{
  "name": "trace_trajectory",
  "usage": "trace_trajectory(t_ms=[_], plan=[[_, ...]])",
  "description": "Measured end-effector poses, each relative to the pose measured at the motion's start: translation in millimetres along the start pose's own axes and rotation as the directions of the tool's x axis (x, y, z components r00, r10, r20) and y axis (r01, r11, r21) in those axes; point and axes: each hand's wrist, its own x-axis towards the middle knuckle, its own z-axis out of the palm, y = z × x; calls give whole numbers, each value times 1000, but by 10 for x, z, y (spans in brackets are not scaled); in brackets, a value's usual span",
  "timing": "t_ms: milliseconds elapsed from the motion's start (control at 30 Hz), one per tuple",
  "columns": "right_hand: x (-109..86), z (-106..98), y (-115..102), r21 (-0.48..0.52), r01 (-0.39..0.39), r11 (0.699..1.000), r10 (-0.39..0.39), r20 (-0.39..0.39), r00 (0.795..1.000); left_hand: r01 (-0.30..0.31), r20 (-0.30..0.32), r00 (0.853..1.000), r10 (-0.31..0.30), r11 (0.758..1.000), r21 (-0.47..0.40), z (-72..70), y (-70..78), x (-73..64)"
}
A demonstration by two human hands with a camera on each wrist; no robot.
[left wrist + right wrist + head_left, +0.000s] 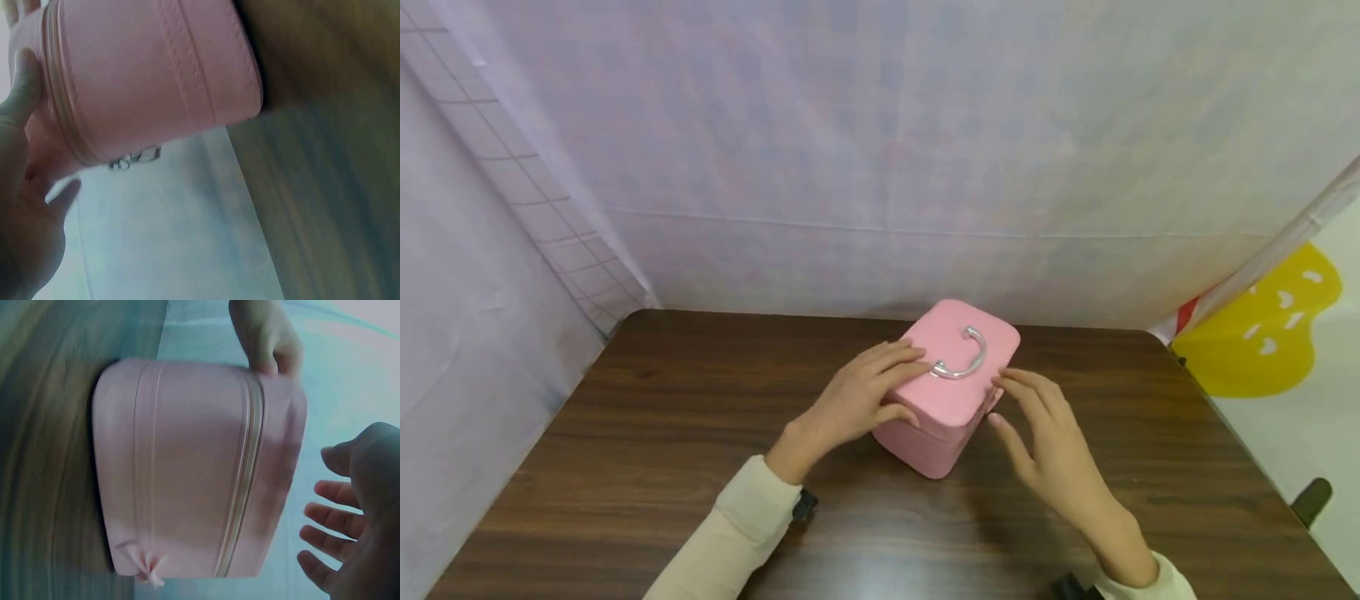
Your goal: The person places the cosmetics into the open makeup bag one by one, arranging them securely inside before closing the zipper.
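Observation:
A pink, leather-look vanity case (951, 408) stands on the table, its lid down and a curved silver handle (982, 355) on top. Across the lid's left side rest the fingers of my left hand (865, 392), nearly straight, with the thumb over the near edge. My right hand (1060, 450) is at the case's right side, fingers spread and loosely bent, fingertips close by the lid edge. A zipper (247, 462) runs round the case below the lid. Low on one side sits a small pink bow (147, 565). Some metal hardware (134, 159) juts from another side.
The dark wood-grain table (647, 417) reaches back to a pale hanging curtain (887, 150). More white cloth (475, 333) hangs at the left. Past the table's right edge is a yellow shape (1262, 342) with white marks.

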Motion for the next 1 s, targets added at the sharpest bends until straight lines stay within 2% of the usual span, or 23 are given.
trace_trajectory(t_ms=[167,300,367,433,533,600,700,767,867,933,1000], plan=[[13,8,200,-29,-39,999,41,52,998,-21,35,999,24,997,-79,-91,-175,-31],[28,26,315,-40,-26,999,29,57,998,-42,-3,999,42,997,-60,-123,-258,-56],[37,42,364,-44,-23,999,26,74,997,-51,-38,998,50,998,-24,-134,-265,-75],[45,58,413,-44,-13,999,17,90,996,-66,-57,996,69,997,50,-144,-237,-91],[55,79,483,-46,5,999,0,107,994,-61,-43,997,71,979,194,-146,-124,-104],[60,85,520,-49,20,999,-14,113,993,-24,-10,1000,27,959,283,-129,-10,-101],[70,85,553,-57,22,998,-15,125,992,85,8,996,-93,931,355,-66,179,-81],[75,87,565,-59,19,998,-11,130,991,152,-4,986,-164,904,400,-3,290,-59],[80,100,575,-63,22,998,-13,131,991,225,-48,972,-228,864,450,91,390,-24],[83,114,574,-67,28,997,-19,129,991,259,-71,964,-254,854,452,126,401,-9],[90,129,570,-71,37,997,-28,125,992,280,-80,959,-273,861,425,129,363,3]])
